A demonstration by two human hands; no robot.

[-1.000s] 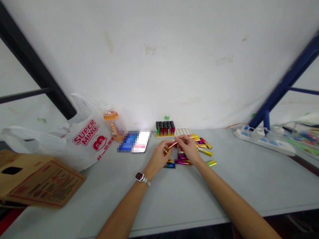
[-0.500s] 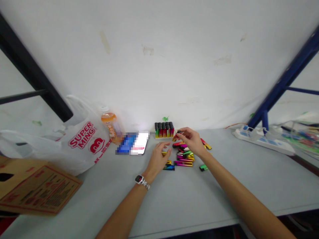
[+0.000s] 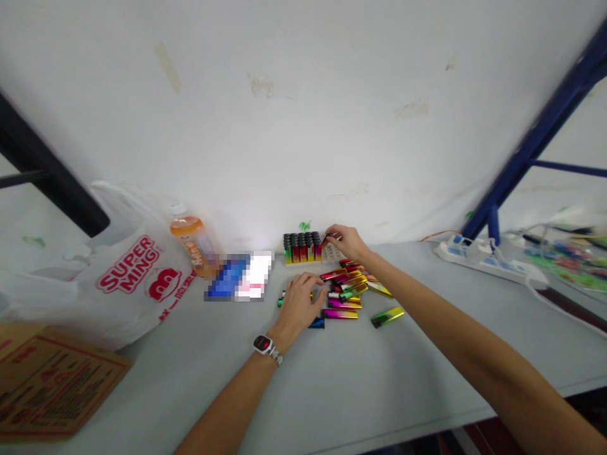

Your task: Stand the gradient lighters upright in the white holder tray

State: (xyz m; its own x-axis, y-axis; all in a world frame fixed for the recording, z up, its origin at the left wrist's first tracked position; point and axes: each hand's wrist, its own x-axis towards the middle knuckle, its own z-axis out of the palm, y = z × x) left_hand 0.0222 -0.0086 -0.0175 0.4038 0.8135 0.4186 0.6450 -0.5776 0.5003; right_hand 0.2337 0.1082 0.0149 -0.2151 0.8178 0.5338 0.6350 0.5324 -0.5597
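Upright lighters point(image 3: 302, 249) with black tops stand in packed rows at the left part of a pale tray point(image 3: 333, 254). My right hand point(image 3: 349, 240) pinches a lighter point(image 3: 326, 239) by its dark top over the tray's right part, beside the rows; the fingers partly hide it. Nearer to me, my left hand point(image 3: 300, 303) hovers or rests over lighters at the left of a loose pile point(image 3: 348, 287), thumb and fingers apart, gripping nothing visible. One green-yellow lighter point(image 3: 387, 316) lies apart to the right of the pile.
On the left are a cardboard box point(image 3: 57, 385), a white plastic bag point(image 3: 137, 278), an orange drink bottle point(image 3: 192, 243) and a blurred-out flat device point(image 3: 239, 277). A power strip point(image 3: 488, 260) lies at the right, below a blue metal frame point(image 3: 535, 139). The wall stands behind the tray.
My right hand has moved from above the pile to the tray, carrying the lighter with it. The left hand stays low by the pile. The whole view has shifted slightly.
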